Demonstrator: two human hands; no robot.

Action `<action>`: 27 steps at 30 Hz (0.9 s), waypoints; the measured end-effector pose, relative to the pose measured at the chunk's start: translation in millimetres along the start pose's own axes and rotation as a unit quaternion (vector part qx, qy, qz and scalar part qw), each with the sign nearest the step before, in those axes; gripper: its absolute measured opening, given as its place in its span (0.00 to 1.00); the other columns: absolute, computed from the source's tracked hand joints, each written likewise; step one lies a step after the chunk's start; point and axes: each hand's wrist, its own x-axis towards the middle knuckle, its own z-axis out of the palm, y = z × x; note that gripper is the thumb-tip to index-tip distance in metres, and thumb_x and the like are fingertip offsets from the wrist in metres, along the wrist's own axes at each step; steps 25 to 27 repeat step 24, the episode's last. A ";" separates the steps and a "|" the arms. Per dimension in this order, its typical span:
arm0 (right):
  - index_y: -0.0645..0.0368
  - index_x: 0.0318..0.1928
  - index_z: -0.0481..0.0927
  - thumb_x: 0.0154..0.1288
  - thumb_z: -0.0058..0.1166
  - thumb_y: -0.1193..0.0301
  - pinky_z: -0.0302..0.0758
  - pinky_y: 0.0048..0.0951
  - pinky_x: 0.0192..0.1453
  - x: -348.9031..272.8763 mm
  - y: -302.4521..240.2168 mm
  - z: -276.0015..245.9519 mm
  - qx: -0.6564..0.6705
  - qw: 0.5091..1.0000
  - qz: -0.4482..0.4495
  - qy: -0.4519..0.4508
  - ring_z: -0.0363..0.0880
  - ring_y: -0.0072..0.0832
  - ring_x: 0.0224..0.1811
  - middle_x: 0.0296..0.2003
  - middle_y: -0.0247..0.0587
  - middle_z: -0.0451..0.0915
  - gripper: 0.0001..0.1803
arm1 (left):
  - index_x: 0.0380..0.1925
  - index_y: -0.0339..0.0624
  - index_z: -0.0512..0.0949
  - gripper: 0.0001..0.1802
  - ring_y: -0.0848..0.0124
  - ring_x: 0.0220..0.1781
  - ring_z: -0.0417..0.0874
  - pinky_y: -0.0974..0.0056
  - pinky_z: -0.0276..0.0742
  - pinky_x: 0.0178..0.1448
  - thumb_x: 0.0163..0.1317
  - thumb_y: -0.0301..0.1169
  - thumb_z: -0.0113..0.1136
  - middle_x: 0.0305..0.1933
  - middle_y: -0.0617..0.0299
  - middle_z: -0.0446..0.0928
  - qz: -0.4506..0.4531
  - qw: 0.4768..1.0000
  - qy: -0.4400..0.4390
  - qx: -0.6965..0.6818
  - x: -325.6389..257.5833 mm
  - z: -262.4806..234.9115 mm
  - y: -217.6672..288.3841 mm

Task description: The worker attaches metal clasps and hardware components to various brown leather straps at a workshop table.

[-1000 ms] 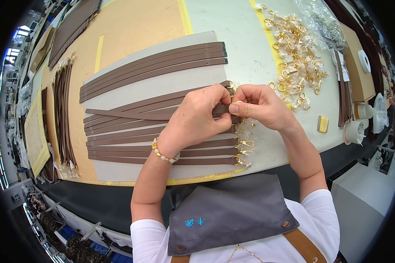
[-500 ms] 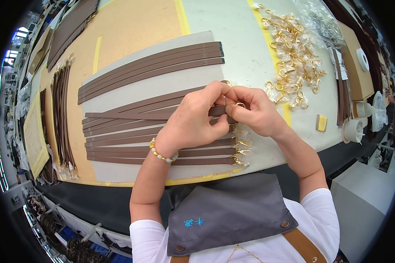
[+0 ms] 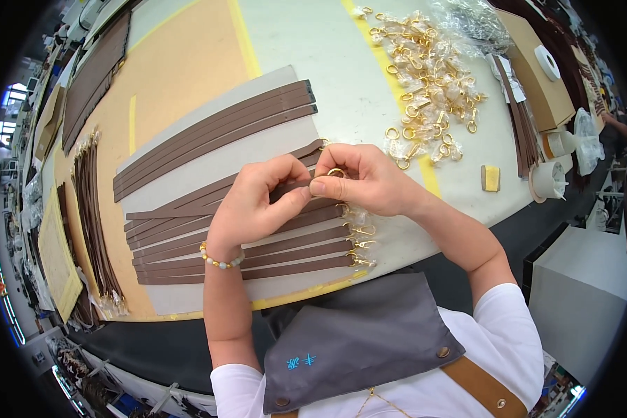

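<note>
Between my two hands is the end of a brown strap, with a gold ring at its tip. My left hand, wearing a beaded bracelet, pinches the brown strap between thumb and fingers. At the strap's end, my right hand is closed, thumb and fingertips pressed together beside the ring. Below them lie several brown straps in a fan on a grey board. Gold clasps, partly in clear wrapping, sit at their right ends. My fingers hide the exact joint.
Farther back on the board are more brown straps. A heap of wrapped gold clasps spreads at the back right, near a yellow-topped block and a white spool. Bundled straps lie at the left.
The view has swung, shifting the table leftward in the picture. Both hands stay closed together on the strap's end, and the gold ring now shows more plainly above my right thumb.
</note>
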 end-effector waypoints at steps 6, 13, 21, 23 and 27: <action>0.61 0.30 0.80 0.73 0.62 0.62 0.62 0.26 0.28 -0.3 -4.3 -1.2 -0.147 0.989 -0.020 -0.002 0.64 0.14 0.24 0.18 0.27 0.70 0.17 | 0.35 0.33 0.81 0.08 0.81 0.27 0.68 0.71 0.66 0.31 0.66 0.28 0.61 0.23 0.68 0.75 -0.042 0.998 -0.031 0.046 -1.3 -7.3 4.6; 0.61 0.27 0.76 0.72 0.63 0.62 0.58 0.25 0.26 -4.8 -18.9 -21.7 -0.227 0.973 0.003 0.035 0.62 0.15 0.22 0.19 0.25 0.69 0.19 | 0.34 0.35 0.81 0.08 0.80 0.27 0.71 0.70 0.69 0.32 0.69 0.28 0.66 0.24 0.65 0.78 -0.041 0.979 0.126 0.154 -31.1 -46.2 -17.9; 0.58 0.32 0.81 0.64 0.66 0.52 0.78 0.40 0.42 -14.1 -37.5 -63.9 -0.570 0.772 0.180 0.218 0.84 0.37 0.33 0.27 0.41 0.83 0.21 | 0.32 0.38 0.80 0.09 0.60 0.37 0.78 0.60 0.75 0.42 0.62 0.29 0.72 0.34 0.57 0.77 0.022 0.901 0.217 0.374 -63.8 -60.2 -59.5; 0.57 0.33 0.80 0.62 0.70 0.55 0.79 0.39 0.42 -11.2 -16.3 -56.8 -0.634 0.738 0.121 0.194 0.85 0.32 0.35 0.28 0.40 0.84 0.19 | 0.33 0.41 0.80 0.10 0.59 0.48 0.75 0.55 0.71 0.57 0.59 0.29 0.74 0.41 0.59 0.73 0.048 0.883 0.222 0.410 -61.2 -54.5 -50.5; 0.57 0.36 0.81 0.60 0.71 0.54 0.79 0.41 0.43 -6.5 -9.9 -56.6 -0.625 0.757 0.094 0.170 0.86 0.32 0.36 0.27 0.41 0.85 0.20 | 0.33 0.41 0.80 0.10 0.59 0.48 0.75 0.55 0.71 0.57 0.59 0.29 0.74 0.41 0.59 0.73 0.047 0.879 0.227 0.416 -64.8 -58.5 -46.6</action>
